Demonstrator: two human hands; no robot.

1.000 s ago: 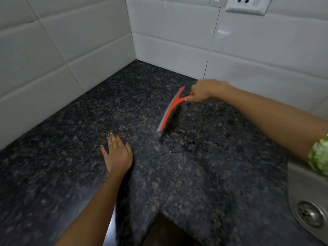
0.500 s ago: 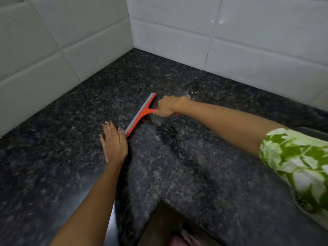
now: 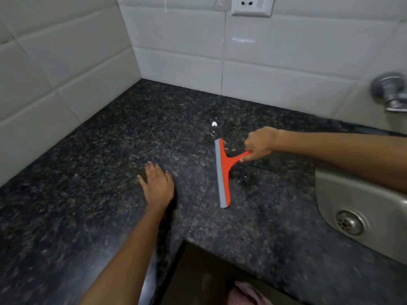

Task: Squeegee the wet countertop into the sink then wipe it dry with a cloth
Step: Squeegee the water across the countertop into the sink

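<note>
The right hand (image 3: 259,143) is gripping the orange handle of the squeegee (image 3: 222,172), fingers closed around it. The grey blade is lying on the dark granite countertop (image 3: 88,172), left of the steel sink (image 3: 361,208). The left hand (image 3: 157,184) is resting flat, fingers spread, on the countertop left of the blade

Squeegee (image 3: 222,172) is lying blade-down mid-counter (image 3: 88,172), handle pointing toward the sink (image 3: 361,194) at the right edge. Left hand (image 3: 157,186) is resting flat left of it. Socket (image 3: 252,5) is sitting above the back corner, tap (image 3: 389,91) behind the sink.
</note>
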